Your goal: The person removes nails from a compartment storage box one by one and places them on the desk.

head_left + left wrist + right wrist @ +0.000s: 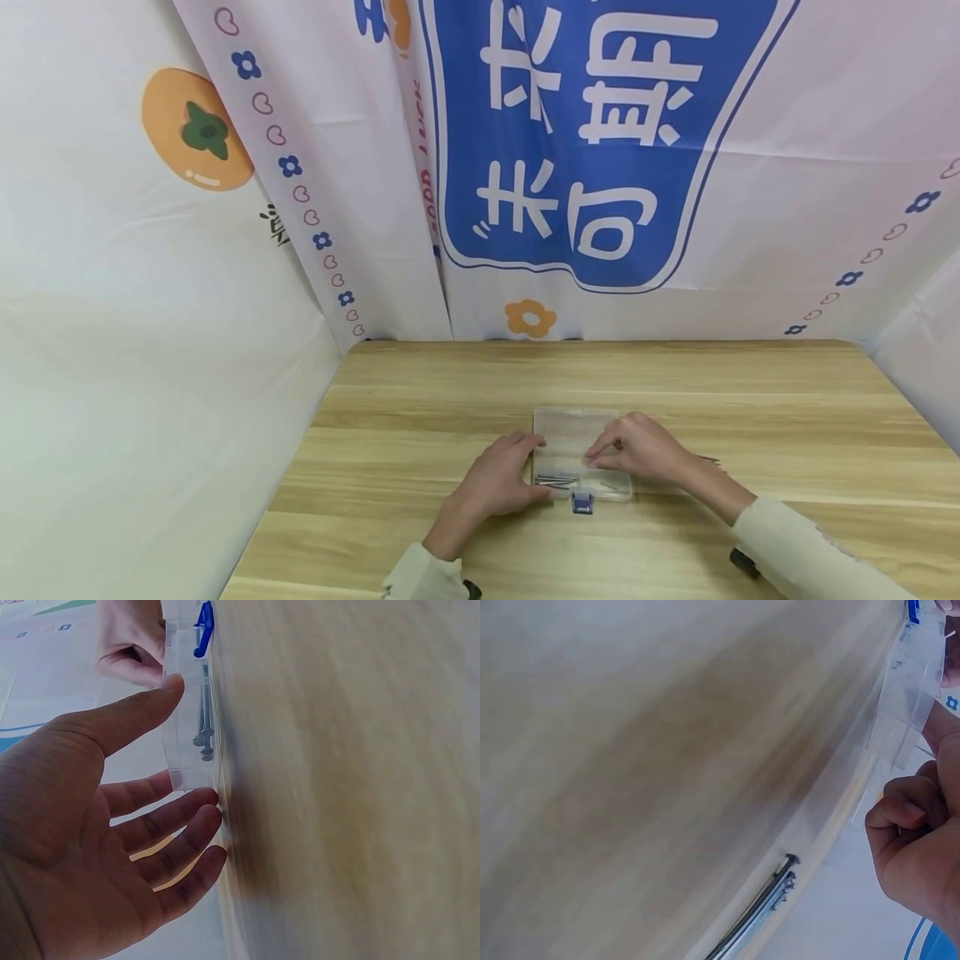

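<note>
A clear plastic box [617, 495] lies on the table with its lid [573, 425] folded back and a blue latch [582, 503] at its front. Several long metal nails [557, 481] lie in its left part, their heads showing in the left wrist view. A short thin piece [609, 486] lies in the right part. My left hand [497, 477] touches the box's left end, thumb at the front corner, fingers loosely extended. Above the box my right hand [637, 446] has thumb and index fingertips close together, other fingers curled; anything between them is hidden.
More long nails [761, 911] lie on the wooden table [420, 450] to the right of the box, partly behind the right forearm in the head view. A printed cloth [390, 275] hangs behind the table's far edge.
</note>
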Demonstrator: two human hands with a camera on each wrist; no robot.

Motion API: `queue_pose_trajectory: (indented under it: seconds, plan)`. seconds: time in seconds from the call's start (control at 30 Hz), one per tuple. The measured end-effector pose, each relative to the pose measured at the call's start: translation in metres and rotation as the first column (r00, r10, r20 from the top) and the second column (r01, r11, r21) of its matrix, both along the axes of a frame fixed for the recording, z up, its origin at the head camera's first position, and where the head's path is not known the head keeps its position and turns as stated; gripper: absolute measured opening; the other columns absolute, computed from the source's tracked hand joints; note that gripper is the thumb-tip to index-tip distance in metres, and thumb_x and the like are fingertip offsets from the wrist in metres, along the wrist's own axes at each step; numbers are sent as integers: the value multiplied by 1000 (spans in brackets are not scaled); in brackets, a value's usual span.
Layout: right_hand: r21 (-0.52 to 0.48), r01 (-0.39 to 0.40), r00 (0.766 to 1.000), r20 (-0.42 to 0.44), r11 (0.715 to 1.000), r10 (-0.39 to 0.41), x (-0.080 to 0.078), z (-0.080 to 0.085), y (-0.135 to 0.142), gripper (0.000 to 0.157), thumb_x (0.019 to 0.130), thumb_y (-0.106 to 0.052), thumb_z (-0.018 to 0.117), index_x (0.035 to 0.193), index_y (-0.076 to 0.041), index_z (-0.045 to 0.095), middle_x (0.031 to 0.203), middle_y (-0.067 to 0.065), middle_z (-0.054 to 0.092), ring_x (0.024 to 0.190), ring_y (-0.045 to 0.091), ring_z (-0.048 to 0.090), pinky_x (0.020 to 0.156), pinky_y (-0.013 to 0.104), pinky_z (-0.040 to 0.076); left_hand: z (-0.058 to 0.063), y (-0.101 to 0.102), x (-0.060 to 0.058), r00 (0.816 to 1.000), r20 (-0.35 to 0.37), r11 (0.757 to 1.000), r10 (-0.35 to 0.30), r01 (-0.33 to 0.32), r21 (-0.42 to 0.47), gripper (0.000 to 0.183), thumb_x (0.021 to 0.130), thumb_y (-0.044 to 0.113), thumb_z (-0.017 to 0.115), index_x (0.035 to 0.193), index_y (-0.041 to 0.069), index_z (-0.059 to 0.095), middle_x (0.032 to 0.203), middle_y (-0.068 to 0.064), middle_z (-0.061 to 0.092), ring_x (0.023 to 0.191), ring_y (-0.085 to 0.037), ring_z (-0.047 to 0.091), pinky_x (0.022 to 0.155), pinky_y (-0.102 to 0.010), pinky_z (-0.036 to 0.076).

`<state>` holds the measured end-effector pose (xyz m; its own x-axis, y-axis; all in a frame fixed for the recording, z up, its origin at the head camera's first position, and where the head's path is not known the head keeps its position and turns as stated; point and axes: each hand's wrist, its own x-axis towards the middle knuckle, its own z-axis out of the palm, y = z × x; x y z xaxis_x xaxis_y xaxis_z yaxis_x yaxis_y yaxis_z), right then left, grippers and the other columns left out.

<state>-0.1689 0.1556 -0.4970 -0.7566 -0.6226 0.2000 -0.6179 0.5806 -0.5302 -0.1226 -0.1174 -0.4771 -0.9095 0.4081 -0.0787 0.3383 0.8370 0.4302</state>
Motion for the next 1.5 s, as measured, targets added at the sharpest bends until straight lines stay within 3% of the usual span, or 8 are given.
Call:
queue_pose_trajectory:
  seconds: [0.37,0.57,0.73,1.13,1.5]
  plan:
    - [65,-15,994,-109,998,22,0,3,-11,9,84,-21,91,93,-22,88,73,-15,67,62,-10,46,56,14,45,0,1,1,1000,4,1000,-3,3,2,72,86,47,90,144,15,64,143,-5,66,131,-27,64,109,-46,56]
    - [66,-72,990,-119,995,80,-1,3,-12,9,87,-18,89,95,-21,87,83,-8,79,68,-9,61,58,13,49,1,1,1,1000,0,1000,-2,2,-8,72,85,47,90,145,15,64,144,-6,66,131,-27,64,109,-46,55]
    - [67,-104,983,-148,992,113,-2,1,-13,9,88,-18,88,95,-22,87,84,-9,80,69,-7,65,59,13,50,1,1,1,1000,3,1000,-5,5,-2,73,86,47,90,145,15,64,144,-6,66,131,-28,64,109,-47,55]
    - [106,-80,994,-62,991,87,-3,2,-18,9,90,-18,86,98,-22,88,91,-7,82,75,-5,68,65,14,54,1,1,1,1000,9,1000,-4,4,-1,73,87,48,89,146,15,63,145,-6,66,133,-28,63,111,-47,55]
    - [89,-75,994,-67,993,81,-4,-3,-17,2,92,-21,85,92,-21,87,91,-7,83,74,-5,70,68,15,56,2,1,0,1000,-12,1000,-20,20,0,74,86,48,89,145,12,63,143,-7,66,129,-28,65,109,-46,55]
